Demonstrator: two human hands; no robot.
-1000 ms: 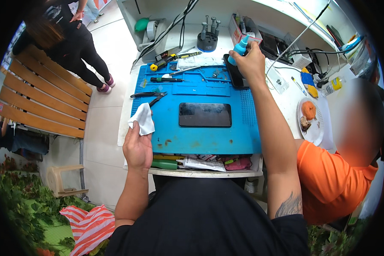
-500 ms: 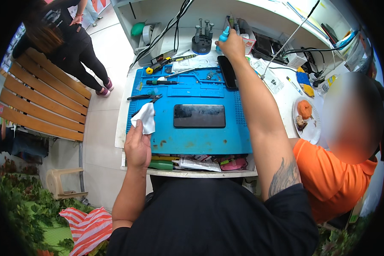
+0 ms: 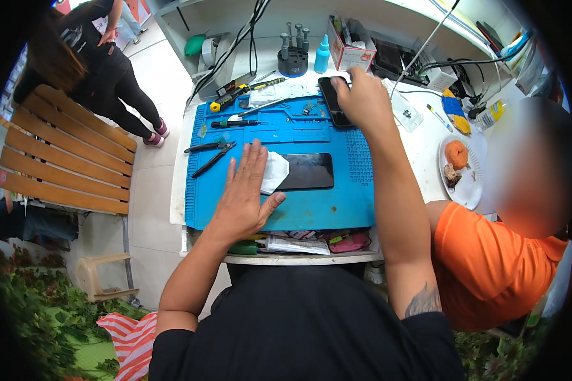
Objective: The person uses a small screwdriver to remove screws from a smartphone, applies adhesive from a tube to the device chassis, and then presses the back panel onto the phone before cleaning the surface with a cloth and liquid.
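Observation:
A black smartphone [image 3: 308, 171] lies on the blue work mat [image 3: 343, 213] in front of me. A white cloth [image 3: 275, 173] covers its left end. Flat beside the cloth, my left hand [image 3: 240, 193] has its fingers stretched out, its fingertips reaching the cloth's edge; whether the palm touches the mat I cannot tell. My right hand [image 3: 367, 105] hovers by a second black phone [image 3: 335, 101] at the mat's back right, thumb and forefinger apart and nothing between them. Behind it a light blue squeeze bottle [image 3: 322, 56] stands upright next to a black screwdriver holder [image 3: 293, 62].
Black pliers [image 3: 211, 157], a screwdriver [image 3: 238, 124] and a yellow-black tool [image 3: 232, 98] lie at the mat's left. A paper plate [image 3: 467, 190] with food sits at right, near a person in an orange shirt [image 3: 489, 267]. An open drawer [image 3: 299, 257] shows below.
My right hand has let go of the blue bottle, now standing, and drawn back toward me. My left hand has moved right and opened; the cloth now lies on the phone's left end.

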